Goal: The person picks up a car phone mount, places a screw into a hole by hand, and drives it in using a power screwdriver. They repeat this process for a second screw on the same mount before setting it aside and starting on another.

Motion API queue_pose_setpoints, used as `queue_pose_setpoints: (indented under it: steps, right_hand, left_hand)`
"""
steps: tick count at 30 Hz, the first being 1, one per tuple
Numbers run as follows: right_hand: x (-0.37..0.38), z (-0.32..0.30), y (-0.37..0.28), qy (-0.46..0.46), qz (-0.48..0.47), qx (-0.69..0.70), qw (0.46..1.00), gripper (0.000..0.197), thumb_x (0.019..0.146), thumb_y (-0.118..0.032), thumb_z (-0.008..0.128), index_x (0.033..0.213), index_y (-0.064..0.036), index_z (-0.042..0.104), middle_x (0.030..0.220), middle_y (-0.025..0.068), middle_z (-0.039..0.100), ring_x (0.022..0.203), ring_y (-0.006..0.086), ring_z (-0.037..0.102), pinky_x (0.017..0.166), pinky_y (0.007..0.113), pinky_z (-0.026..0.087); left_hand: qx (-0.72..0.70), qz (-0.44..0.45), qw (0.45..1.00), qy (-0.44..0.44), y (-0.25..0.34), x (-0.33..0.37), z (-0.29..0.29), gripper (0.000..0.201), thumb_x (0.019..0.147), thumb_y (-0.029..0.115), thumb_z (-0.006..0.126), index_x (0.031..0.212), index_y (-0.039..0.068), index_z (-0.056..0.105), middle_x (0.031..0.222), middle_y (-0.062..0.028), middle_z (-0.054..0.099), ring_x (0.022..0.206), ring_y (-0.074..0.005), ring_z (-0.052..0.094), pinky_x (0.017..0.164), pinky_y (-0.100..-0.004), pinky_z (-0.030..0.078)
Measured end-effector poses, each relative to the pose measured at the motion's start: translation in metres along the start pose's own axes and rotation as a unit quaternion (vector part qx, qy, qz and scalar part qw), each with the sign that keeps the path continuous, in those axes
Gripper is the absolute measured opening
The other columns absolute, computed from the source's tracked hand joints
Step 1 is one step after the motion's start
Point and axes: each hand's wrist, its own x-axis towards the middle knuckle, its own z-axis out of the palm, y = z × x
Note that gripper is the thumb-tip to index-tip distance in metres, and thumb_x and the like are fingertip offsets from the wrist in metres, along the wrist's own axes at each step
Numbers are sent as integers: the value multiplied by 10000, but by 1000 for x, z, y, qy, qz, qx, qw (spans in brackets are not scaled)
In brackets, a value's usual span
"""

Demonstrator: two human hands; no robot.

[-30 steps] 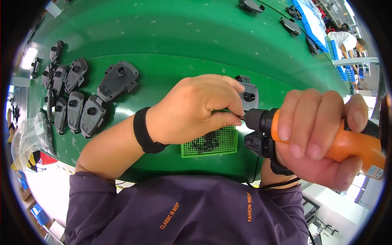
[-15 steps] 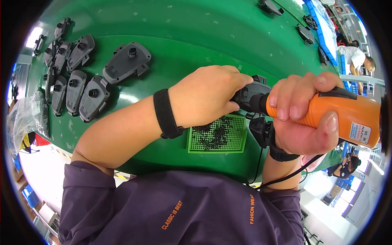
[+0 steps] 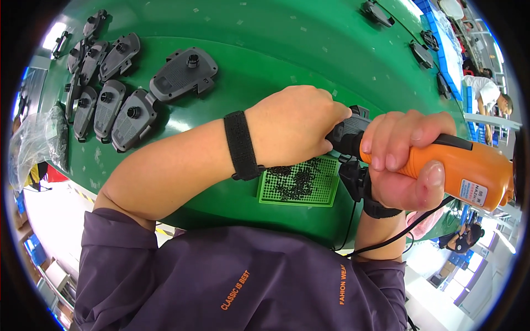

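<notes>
My left hand (image 3: 298, 124), with a black strap (image 3: 240, 144) round its wrist, is closed on a dark grey plastic housing (image 3: 349, 128) that it keeps against the bench. Most of this part is hidden by my fingers and the tool. My right hand (image 3: 406, 157) is wrapped round an orange power screwdriver (image 3: 480, 168), which lies nearly level. Its black nose (image 3: 349, 144) points left at the housing; whether the tip touches a screw cannot be seen. Below my left hand sits a green perforated tray (image 3: 269, 196) with many small black screws (image 3: 301, 185) in it.
Several similar grey housings with black round knobs, such as this large one (image 3: 179, 80), lie on the green bench (image 3: 248, 55) at left. Clear plastic bags (image 3: 36, 143) are at the far left. A black cable (image 3: 400, 234) hangs near my right forearm. Another person (image 3: 488, 94) is at far right.
The view has shifted a little, so the bench items sit slightly further right. The screwdriver's rear end has dipped a little. Both hands keep their holds.
</notes>
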Motion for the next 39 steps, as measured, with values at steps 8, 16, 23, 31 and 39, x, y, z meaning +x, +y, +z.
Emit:
queue_pose_setpoints:
  steps: [8,16,23,31,39]
  right_hand:
    - [-1,12,-3,29,14,-21,999,456,878,-399,734,1055,-59,487,665,37,538,548,158,527,592,336,494]
    - [-6,-2,6,2,-25,16,1000,440,885,-397,730,1056,-69,492,676,35,545,554,163,532,590,342,492]
    - [-9,4,6,57,-13,11,998,431,884,-385,724,1064,-67,494,688,40,561,555,166,529,587,346,497]
    - [-55,17,-32,-2,-44,47,998,390,922,-396,665,1120,-99,508,663,5,553,526,152,523,549,330,486]
    - [-80,13,8,65,5,33,997,412,911,-389,682,1152,-103,510,664,2,561,531,161,542,550,340,496]
  left_hand:
    - [0,-15,1000,-15,2,1,-1,546,733,108,816,1244,-9,665,950,-205,686,875,-401,676,774,-452,551]
    - [1,-10,1000,6,4,0,0,321,730,91,785,1020,-2,682,864,-193,694,870,-382,693,787,-468,560]
    - [13,-17,1000,-10,7,0,1,536,732,104,825,1236,5,672,946,-188,700,889,-383,690,793,-451,559]
    - [26,27,998,44,4,0,11,332,788,127,792,1080,16,678,977,-167,694,959,-358,677,846,-452,547]
    - [55,31,998,26,17,-42,-14,385,801,141,805,1150,35,682,997,-129,666,945,-338,644,816,-435,532]
